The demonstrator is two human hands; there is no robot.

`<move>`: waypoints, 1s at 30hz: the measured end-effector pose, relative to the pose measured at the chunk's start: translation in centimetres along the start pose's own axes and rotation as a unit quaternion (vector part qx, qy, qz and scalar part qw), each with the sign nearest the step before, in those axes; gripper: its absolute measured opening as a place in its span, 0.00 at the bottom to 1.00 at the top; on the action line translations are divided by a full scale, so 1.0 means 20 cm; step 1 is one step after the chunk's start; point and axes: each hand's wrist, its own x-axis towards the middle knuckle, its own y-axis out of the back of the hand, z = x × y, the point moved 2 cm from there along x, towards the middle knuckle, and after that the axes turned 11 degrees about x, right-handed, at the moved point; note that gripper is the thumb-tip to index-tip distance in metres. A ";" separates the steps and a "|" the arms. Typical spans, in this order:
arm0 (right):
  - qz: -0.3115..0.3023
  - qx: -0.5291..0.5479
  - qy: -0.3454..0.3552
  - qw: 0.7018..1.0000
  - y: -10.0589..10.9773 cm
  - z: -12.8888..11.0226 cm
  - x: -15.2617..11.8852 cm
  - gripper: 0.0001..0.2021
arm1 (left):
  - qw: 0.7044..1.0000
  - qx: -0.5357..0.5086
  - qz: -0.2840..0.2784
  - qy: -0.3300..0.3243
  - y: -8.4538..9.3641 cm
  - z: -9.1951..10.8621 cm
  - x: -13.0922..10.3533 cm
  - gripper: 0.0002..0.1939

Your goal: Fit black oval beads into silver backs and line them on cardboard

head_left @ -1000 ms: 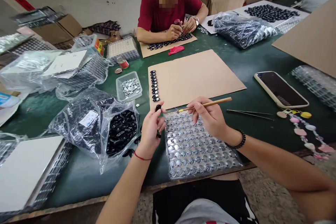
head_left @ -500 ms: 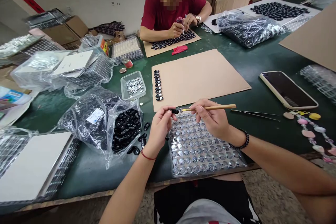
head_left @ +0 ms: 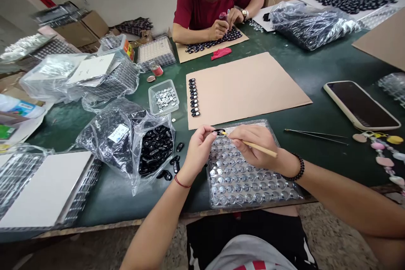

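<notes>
Between the thumb and fingers of my left hand (head_left: 202,145) is a small glossy black oval piece (head_left: 218,131). My right hand (head_left: 255,145) grips a thin wooden stick (head_left: 261,148) with a yellow tip, and that tip meets the black piece. Whether a small part sits on the tip cannot be made out. Both hands are over the far edge of a clear plastic tray (head_left: 253,186) with rows of round silvery parts. Beyond it lies a brown cardboard sheet (head_left: 247,88), with a column of black pieces (head_left: 194,97) along its left side.
Left stand an open plastic bag (head_left: 156,147) of black pieces and a small tub (head_left: 164,97) of metal discs. Tweezers (head_left: 316,135) and a phone (head_left: 362,105) lie right. Across the table, a co-worker in a red shirt (head_left: 190,8) handles similar pieces.
The stick has swung so its back end points lower, and its tip has come onto the black piece. My left hand has turned the piece slightly. The whole view has shifted a little.
</notes>
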 end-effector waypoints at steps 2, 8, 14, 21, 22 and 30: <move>0.000 0.001 -0.001 1.000 0.00 -0.01 0.01 0.06 | 0.999 0.025 -0.026 -0.028 0.00 0.01 0.00 0.09; 0.006 0.020 -0.004 1.000 0.01 -0.01 0.01 0.06 | 0.972 0.209 -0.009 -0.107 -0.01 0.03 -0.03 0.17; -0.010 0.028 -0.011 0.999 0.00 0.00 -0.01 0.06 | 0.949 0.285 0.027 -0.133 0.00 0.02 -0.02 0.14; -0.005 0.032 -0.009 0.999 0.00 -0.01 0.00 0.07 | 0.949 0.286 0.015 -0.131 0.00 0.03 -0.03 0.14; -0.004 0.031 -0.011 0.999 0.00 -0.01 0.01 0.07 | 0.950 0.285 0.013 -0.131 0.00 0.03 -0.03 0.14; -0.040 0.029 -0.031 0.998 -0.01 -0.02 0.00 0.08 | 0.957 0.261 0.020 -0.122 -0.01 0.02 -0.03 0.13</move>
